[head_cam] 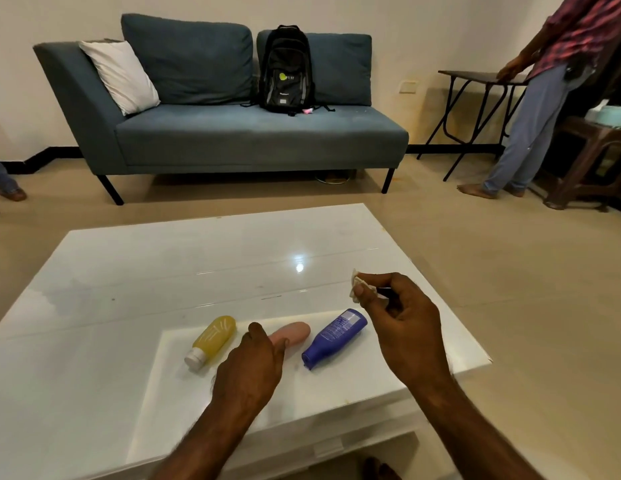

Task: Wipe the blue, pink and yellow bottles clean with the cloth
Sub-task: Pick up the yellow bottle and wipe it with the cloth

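Three bottles lie side by side on the white table (163,271). The yellow bottle (213,337) with a white cap is on the left. In the middle is the pink bottle (295,334), with the blue bottle (333,337) to its right, cap toward me. My left hand (253,365) rests over the near end of the pink bottle, fingers curled around it. My right hand (402,323) hovers above the table just right of the blue bottle. It pinches a small crumpled white cloth (359,284) between thumb and fingertips.
A blue sofa (233,133) with a black backpack (286,71) and a white pillow stands behind the table. A person (544,81) stands at the right by a small folding table (475,98). Another person's foot shows at the far left.
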